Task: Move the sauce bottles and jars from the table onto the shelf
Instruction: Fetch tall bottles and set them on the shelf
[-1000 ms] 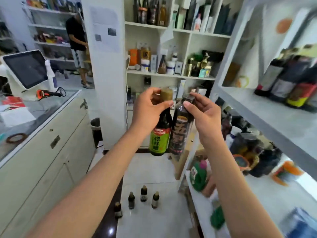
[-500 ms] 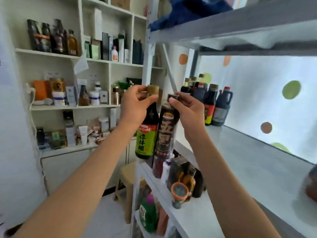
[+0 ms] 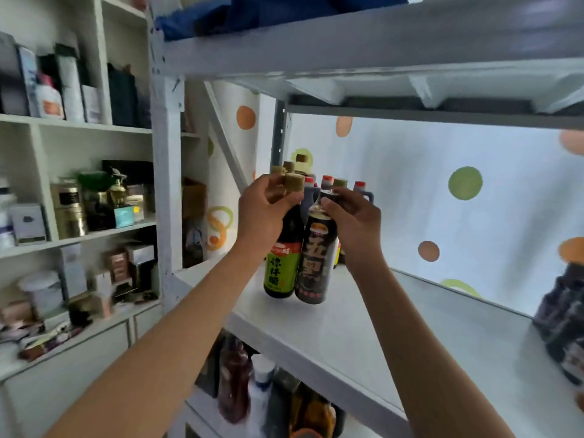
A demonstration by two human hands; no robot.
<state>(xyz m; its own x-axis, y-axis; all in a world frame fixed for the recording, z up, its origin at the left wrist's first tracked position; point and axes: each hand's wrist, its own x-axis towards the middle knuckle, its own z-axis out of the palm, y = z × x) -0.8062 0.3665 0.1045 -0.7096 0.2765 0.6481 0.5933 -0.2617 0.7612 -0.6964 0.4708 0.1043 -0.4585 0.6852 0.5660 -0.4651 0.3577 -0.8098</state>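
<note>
My left hand [image 3: 264, 213] grips the neck of a dark bottle with a green label [image 3: 282, 263] and a tan cap. My right hand [image 3: 354, 221] grips the neck of a dark bottle with a black and gold label [image 3: 316, 267]. Both bottles hang side by side, touching, just above the front left part of the grey shelf board [image 3: 363, 330]. Behind them, a group of dark sauce bottles [image 3: 328, 191] with red and tan caps stands at the shelf's back left corner.
A dark jar [image 3: 565, 317] stands at the shelf's right edge. The upper shelf board [image 3: 379, 42] hangs close overhead. Bottles [image 3: 240, 387] fill the shelf below. A white cabinet [image 3: 79, 184] with boxes and jars stands on the left. The shelf's upright post [image 3: 167, 184] is beside my left arm.
Both hands have carried the two bottles forward over the shelf board, closer to the group of bottles at the back. The view has turned further towards the shelf.
</note>
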